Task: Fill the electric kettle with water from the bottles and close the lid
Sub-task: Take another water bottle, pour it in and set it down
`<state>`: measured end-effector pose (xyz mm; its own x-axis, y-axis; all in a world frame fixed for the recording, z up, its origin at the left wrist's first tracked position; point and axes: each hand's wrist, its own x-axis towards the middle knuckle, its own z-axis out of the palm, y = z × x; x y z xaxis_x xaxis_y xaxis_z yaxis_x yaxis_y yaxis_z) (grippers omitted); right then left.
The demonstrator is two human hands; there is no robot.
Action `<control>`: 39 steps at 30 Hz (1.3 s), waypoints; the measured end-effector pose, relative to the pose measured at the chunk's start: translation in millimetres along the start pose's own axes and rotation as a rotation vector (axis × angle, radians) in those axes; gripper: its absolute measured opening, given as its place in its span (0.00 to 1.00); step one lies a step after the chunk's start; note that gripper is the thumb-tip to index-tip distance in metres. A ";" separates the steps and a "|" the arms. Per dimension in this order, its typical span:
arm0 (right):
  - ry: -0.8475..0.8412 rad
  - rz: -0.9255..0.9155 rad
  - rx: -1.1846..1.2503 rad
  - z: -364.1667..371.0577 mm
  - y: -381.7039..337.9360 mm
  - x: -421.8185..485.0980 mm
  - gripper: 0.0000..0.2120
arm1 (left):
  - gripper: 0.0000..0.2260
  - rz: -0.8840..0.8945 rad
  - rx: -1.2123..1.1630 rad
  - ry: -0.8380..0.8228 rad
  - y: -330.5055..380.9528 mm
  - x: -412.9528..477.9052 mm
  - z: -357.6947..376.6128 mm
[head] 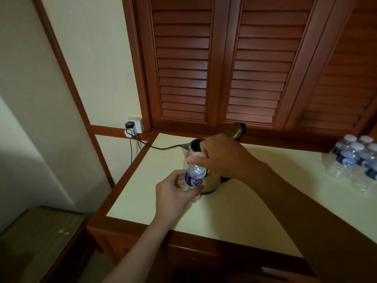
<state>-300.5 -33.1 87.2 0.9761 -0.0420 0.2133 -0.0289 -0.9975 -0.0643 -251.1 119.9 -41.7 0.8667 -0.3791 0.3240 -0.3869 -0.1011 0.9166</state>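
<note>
— Gripping the small clear plastic bottle [193,176] around its lower body, that's the left hand [175,193], yes?

— Yes, fingers wrapped about the ribbed, see-through wall just under the blue label. The bottle tilts a little, held in the air right in front of the kettle [201,160].

— And the right hand [222,158]?

— It pinches the white cap [199,155] at the bottle's top between thumb and fingers. The cap is round and matte; whether it is loosened I cannot tell.

— Describe the kettle.

— Rounded metal body with a brushed, brassy sheen, a dark band at the bottom rim, a short spout towards the left. Its lid [237,130] is tipped up and back behind the right hand, so the round mouth is open. It stands on the pale cream countertop [234,205], towards the back, near the middle.

— What runs off to the left?

— A thin black cord [155,147] goes from the kettle across the counter's back corner up to a white wall socket [135,125], where a black plug sits.

— Anything else on the counter?

— At the far right, a shrink-wrapped pack of bottles [355,160], the same clear crinkled plastic, white caps and blue labels, well apart from the kettle.

— And behind?

— Reddish-brown wooden louvred doors [222,64] with flat horizontal slats; the counter has matching wood edging. The wall at left is smooth and cream.
</note>
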 end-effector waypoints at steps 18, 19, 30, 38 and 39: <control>0.246 0.427 0.464 99.1 36.1 -76.9 0.12 | 0.21 0.050 0.049 -0.169 -34.7 42.1 -28.9; 0.233 0.478 0.437 115.1 43.1 -84.3 0.13 | 0.21 0.054 0.054 -0.170 -35.6 44.8 -28.8; 0.250 0.570 0.145 216.1 55.2 -96.7 0.22 | 0.20 0.073 0.072 -0.135 -36.0 74.3 -39.9; 0.254 0.621 0.138 218.6 58.5 -96.4 0.21 | 0.20 0.171 0.047 -0.076 -20.6 111.4 -52.5; 0.250 0.623 0.136 218.7 59.0 -96.4 0.21 | 0.20 0.205 0.062 -0.074 -17.7 117.7 -53.7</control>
<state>-349.1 -75.5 -150.4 0.7065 -0.6339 0.3147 -0.5258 -0.7678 -0.3662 -125.3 126.5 -7.2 0.7434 -0.4635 0.4823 -0.5734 -0.0703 0.8162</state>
